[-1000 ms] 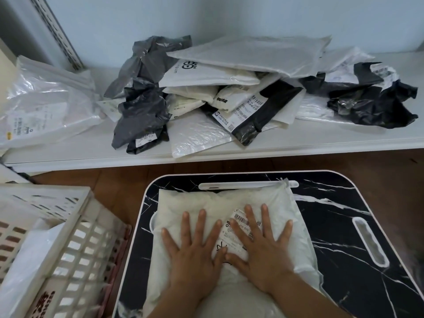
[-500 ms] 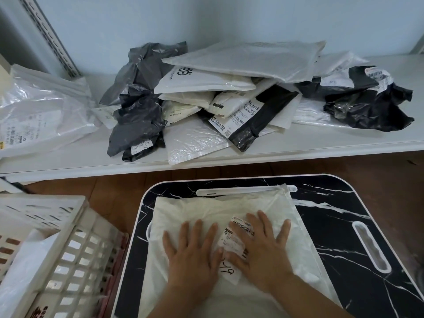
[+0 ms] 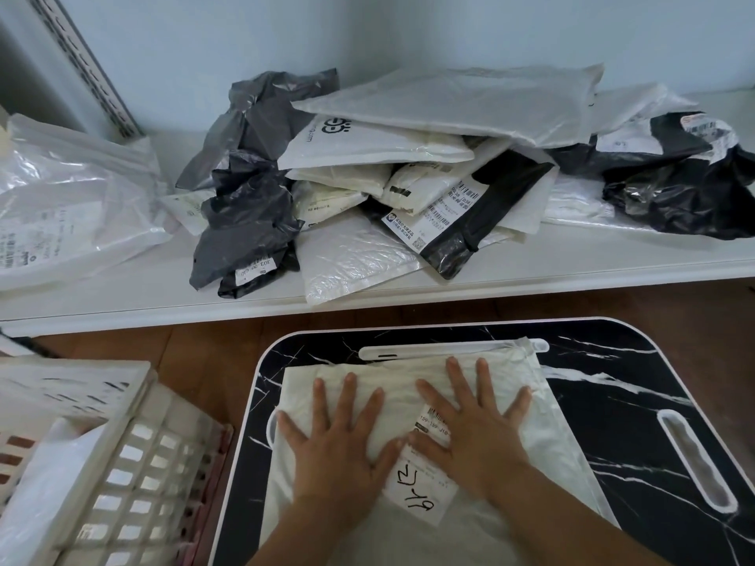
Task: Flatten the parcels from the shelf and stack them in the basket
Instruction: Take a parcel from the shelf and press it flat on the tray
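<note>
White poly mailer (image 3: 412,386) lies flat on a black marble-pattern lap table (image 3: 637,402), covering its left half & running off the near edge of view; both hands on top, palms down, fingers straight & splayed, gripping nothing; left hand (image 3: 339,447) sits on the mailer's left-centre, right hand (image 3: 478,435) just beside it to the right, thumbs nearly meeting over the shipping label (image 3: 425,490), which has black handwritten marks + a barcode strip partly under the right palm; mailer's far edge overlaps a long white slot (image 3: 380,353) in the table top; a second white slot (image 3: 694,459) runs along the table's right side, clear of the mailer; white slatted plastic basket (image 3: 135,435) stands on the floor just left of the table, w/ a white parcel (image 3: 45,484) inside, blurred; behind, across a strip of brown wood floor (image 3: 196,345), a white shelf (image 3: 572,275) carries a heap of parcels: grey & black poly bags (image 3: 249,222) at left of the heap, white & cream mailers (image 3: 449,104) stacked in the middle, a black bag w/ a white barcode label (image 3: 482,222) at front, a crumpled black bag (image 3: 686,198) far right; a clear plastic bag (image 3: 69,206) lies apart at the shelf's left end.
</note>
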{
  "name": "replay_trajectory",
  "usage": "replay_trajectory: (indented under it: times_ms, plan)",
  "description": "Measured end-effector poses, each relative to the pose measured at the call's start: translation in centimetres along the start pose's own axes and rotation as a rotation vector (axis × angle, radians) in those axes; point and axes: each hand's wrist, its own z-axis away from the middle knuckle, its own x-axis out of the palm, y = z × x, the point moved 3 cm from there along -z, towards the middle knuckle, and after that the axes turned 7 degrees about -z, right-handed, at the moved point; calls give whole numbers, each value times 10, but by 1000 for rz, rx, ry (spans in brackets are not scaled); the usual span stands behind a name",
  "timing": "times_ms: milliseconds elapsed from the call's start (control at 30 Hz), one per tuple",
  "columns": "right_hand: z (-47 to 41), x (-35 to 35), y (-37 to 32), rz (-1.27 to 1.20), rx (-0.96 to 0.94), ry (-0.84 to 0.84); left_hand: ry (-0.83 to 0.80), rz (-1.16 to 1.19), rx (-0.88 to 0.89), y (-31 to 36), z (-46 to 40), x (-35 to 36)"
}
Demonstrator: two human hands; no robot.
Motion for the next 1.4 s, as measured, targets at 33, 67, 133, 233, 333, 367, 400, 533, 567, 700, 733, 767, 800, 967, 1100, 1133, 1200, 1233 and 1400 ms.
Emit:
replay_trajectory:
  times_ms: [33, 67, 133, 233, 333, 367, 400, 533, 567, 700, 733, 767, 800, 967, 1100, 1133, 1200, 1233, 1400]
  plan:
    - [-1, -1, 1, -12, -2, -14, 11, -8, 4, 0, -2, -5]
    - [-2, -3, 2, -42, -9, -34, 14, -4, 21, 0, -4, -5]
    - [1, -8, 4, -141, -30, -66, -96, 49, 36, -4, -5, -9]
    - [20, -17, 9, -241, -38, -12, -135, 86, 61, -12, 6, -18]
    - [53, -16, 6, -176, -64, 17, 0, -14, 57, -16, 40, -18]
    - [67, -14, 3, -173, -64, 11, 19, 7, 41, -15, 53, -17]
    - [80, -11, 1, -182, -63, 11, 13, 24, 39, -14, 65, -19]
    - [128, 0, -6, -205, -47, -9, 119, 67, 24, -7, 108, -16]
    - [134, 4, -8, -187, -53, -24, 111, 53, 17, -5, 116, -20]
    - [162, 29, -9, -116, -50, 32, 5, -23, 35, 13, 152, -1]
    - [166, 33, -8, -53, -49, 53, -6, -36, 35, 15, 156, 1]
    - [169, 40, -6, -34, -13, 10, -23, -39, 28, 16, 159, 5]
    - [170, 47, -2, -1, 18, 26, -45, -36, 26, 17, 160, 9]
    - [164, 65, 4, 65, 16, 121, -67, -35, 44, 20, 157, 26]
    - [158, 71, 5, 4, 12, 121, -81, 26, 20, 21, 152, 28]
    - [156, 70, 5, -2, 12, 125, -89, 38, 12, 22, 150, 27]
    - [151, 69, 6, -23, 7, 120, -95, 32, 19, 20, 145, 28]
    - [148, 67, 7, -30, 9, 119, -90, 19, 15, 19, 142, 27]
    - [116, 48, 10, -24, 14, 101, -127, -89, 26, 14, 114, 4]
